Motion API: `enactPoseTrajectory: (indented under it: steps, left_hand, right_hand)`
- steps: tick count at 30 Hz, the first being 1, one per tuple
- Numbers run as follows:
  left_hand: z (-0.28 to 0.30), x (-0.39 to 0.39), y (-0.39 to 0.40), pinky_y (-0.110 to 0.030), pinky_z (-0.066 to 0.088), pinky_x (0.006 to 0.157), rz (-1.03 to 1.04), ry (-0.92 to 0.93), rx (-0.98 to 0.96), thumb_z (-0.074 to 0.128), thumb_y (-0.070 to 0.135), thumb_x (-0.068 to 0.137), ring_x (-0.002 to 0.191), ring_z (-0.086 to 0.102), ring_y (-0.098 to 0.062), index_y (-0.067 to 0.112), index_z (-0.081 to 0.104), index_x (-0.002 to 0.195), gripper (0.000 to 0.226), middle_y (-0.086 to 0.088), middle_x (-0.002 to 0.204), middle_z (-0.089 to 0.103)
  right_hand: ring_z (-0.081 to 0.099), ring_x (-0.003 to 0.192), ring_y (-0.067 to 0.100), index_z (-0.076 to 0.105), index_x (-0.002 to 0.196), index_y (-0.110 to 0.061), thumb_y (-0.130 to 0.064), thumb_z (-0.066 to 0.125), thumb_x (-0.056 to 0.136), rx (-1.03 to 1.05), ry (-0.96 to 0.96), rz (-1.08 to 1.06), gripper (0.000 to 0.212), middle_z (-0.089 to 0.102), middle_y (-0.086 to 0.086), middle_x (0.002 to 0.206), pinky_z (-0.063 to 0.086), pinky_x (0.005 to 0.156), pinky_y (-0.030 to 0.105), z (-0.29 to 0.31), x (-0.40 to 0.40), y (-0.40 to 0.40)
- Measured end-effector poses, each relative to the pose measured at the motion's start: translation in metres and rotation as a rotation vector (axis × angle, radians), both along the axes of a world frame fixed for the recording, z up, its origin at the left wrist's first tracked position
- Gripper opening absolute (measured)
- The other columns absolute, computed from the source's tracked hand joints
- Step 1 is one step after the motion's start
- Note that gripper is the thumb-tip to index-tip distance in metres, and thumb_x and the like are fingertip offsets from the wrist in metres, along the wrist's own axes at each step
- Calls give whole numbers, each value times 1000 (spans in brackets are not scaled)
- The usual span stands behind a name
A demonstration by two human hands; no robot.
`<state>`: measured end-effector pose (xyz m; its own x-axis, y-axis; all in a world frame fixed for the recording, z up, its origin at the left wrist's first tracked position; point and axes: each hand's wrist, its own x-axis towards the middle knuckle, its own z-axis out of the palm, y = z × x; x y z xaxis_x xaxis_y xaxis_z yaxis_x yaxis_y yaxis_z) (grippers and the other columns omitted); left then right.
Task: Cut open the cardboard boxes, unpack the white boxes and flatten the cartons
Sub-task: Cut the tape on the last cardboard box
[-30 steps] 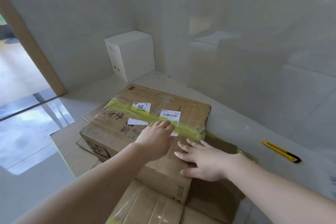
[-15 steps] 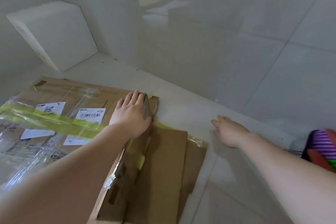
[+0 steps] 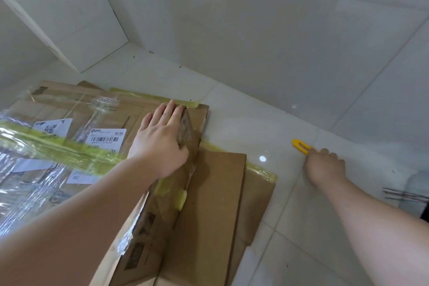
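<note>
- Plainly, the step in hand is fetching the blade: the sealed cardboard box [image 3: 76, 146] is not yet cut, its yellow tape [image 3: 55, 144] unbroken across the top.
- The left hand [image 3: 160, 139] lies flat on the box's right end, at about 9 o'clock from the middle of the view, fingers straight and close together, pressing the top near the edge.
- The right hand [image 3: 325, 166] is out at 3 o'clock on the floor, its fingers curled over the near end of the yellow knife [image 3: 300, 146]; whether they have closed round the handle I cannot tell, since the back of the hand hides the grip.
- The knife lies on the tile, well apart from the box, its far end pointing toward 11 o'clock.
- Next, I judge, the knife must be lifted, its blade slid out and brought to the tape seam while the left hand steadies the box; those fingers lie close to where the tape runs, so they should shift clear.
- One white box [image 3: 62, 14] stands at 10 o'clock against the wall [image 3: 278, 30], probably unpacked already.
- Flattened cardboard [image 3: 218, 204] lies under and just beside the sealed box, toward 6 o'clock.
- The floor [image 3: 313, 227] is glossy pale tile with reflections; the wall is the same tile.
</note>
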<state>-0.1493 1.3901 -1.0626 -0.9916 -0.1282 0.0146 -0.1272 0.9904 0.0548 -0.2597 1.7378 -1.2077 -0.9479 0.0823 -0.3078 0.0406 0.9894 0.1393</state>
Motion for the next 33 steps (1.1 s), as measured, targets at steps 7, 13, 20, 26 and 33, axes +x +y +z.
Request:
enactPoseTrajectory:
  steps: [7,13,20,26,33]
  left_hand:
    - [0,2,2,-34,-4,118,5,-9,27,49,39,78,144,-14,-10,26,-5,151,92,7,158,-11]
    - [3,8,1,-32,-7,117,-8,-26,66,50,38,78,143,-16,-10,27,-8,150,93,8,158,-14]
    - [8,44,5,-29,-11,114,-117,-56,132,44,49,85,142,-19,-6,28,-9,150,87,11,157,-16]
    - [32,89,-29,-26,-4,114,-205,-65,195,39,67,85,143,-9,-5,29,-1,151,86,13,157,-5]
    - [47,141,-44,-37,-24,108,-632,-262,-39,28,93,68,136,-34,-7,35,-16,147,108,7,152,-34]
  right_hand:
    - [52,109,39,42,117,-6,-10,46,86,-207,0,-189,32,52,22,116,43,89,41,-5,12,-1]
    - [64,86,34,48,103,-10,-7,52,83,-417,-72,-154,21,62,19,101,53,68,35,25,16,-22]
    - [60,77,25,43,123,-16,10,41,88,-1241,-305,-108,43,54,15,104,56,65,37,107,40,-104]
    - [65,79,25,49,104,-7,15,41,91,-1533,-445,70,27,54,15,99,57,77,38,154,89,-147]
    - [64,68,23,53,107,-2,-1,41,99,-1531,-334,114,15,57,18,90,58,68,37,167,127,-146]
